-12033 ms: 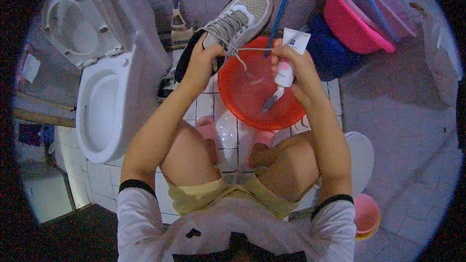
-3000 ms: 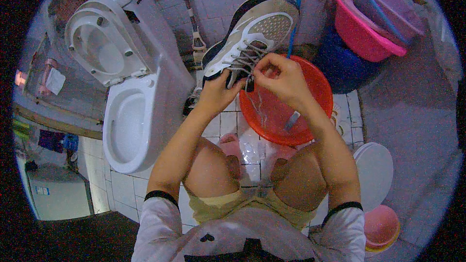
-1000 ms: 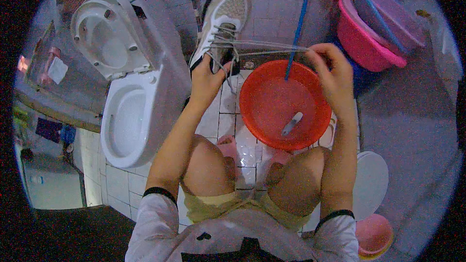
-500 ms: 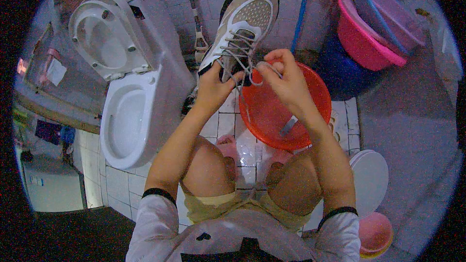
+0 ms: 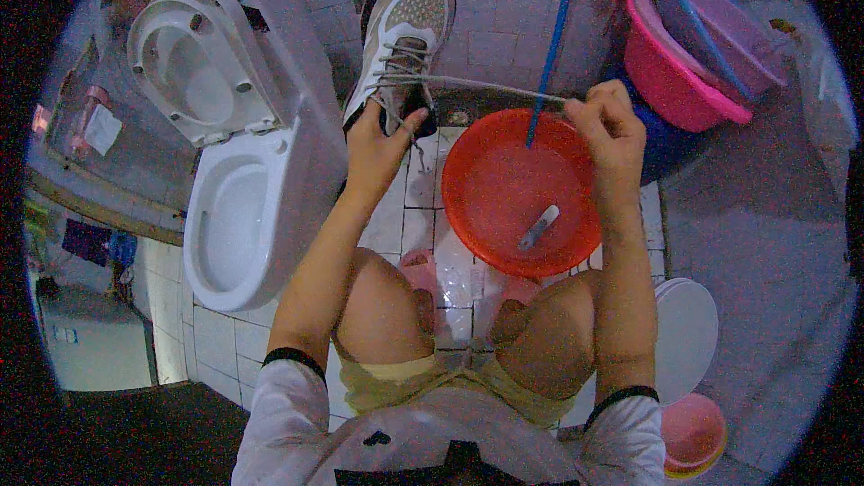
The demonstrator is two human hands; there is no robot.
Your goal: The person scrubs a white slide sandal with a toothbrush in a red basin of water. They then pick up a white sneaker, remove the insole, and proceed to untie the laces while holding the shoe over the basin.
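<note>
Hidden and cut-off parts around a beige-and-white lace-up sneaker [image 5: 407, 22]
The end of the thin grey shoelace [image 5: 486, 84] is lost inside the right hand [image 5: 616, 144], which also covers some rim of the round red plastic basin [image 5: 490, 189]; the sneaker hides most fingers of the left hand [image 5: 376, 155]. The slim white-and-grey object [image 5: 539, 227] in the basin seems too indistinct to name. The top edge cuts off the straight blue pole [image 5: 553, 45].
</note>
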